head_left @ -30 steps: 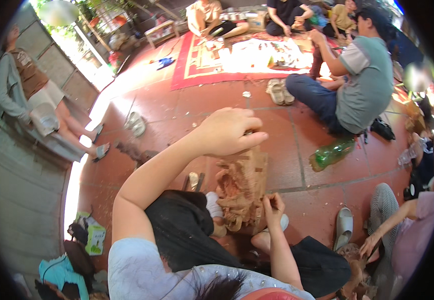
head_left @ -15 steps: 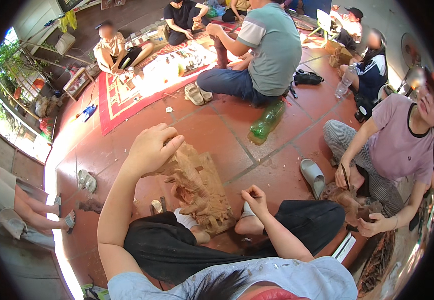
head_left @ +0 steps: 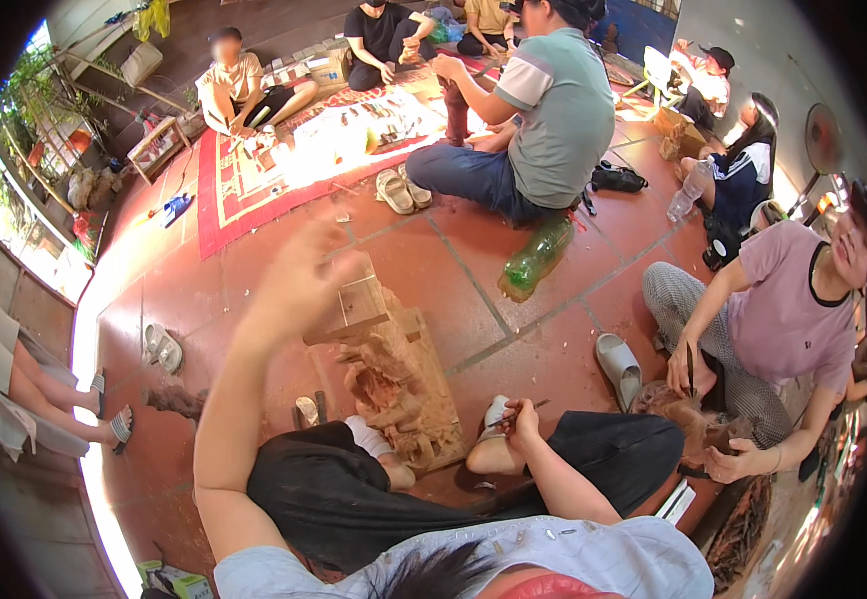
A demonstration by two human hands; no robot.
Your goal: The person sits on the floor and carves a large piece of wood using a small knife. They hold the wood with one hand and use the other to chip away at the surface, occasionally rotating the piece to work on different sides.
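A carved piece of brown wood (head_left: 394, 374) stands on the floor tiles in front of my crossed legs, with a flat squared face at its far end. My left hand (head_left: 299, 280), smeared by motion, hovers just off that end; its thumb and fingers look apart with nothing between them. Closer to my right knee, my right hand (head_left: 523, 427) pinches a thin dark stick-like tool (head_left: 538, 406) that points to either side of the fingers. The tool's exact kind is too small to make out. It stays apart from the wood.
At my right a person works on another wood carving (head_left: 688, 404) with a thin tool. A grey slipper (head_left: 618, 369) lies between us. Ahead are a green plastic bottle (head_left: 538, 258) and a seated person (head_left: 563, 120) beside a red rug (head_left: 219, 215). Small tools (head_left: 312, 409) lie by my left foot.
My left hand has come up off the far end of the wood, uncovering its flat face. The right hand has turned, and the thin tool in it now shows clearly.
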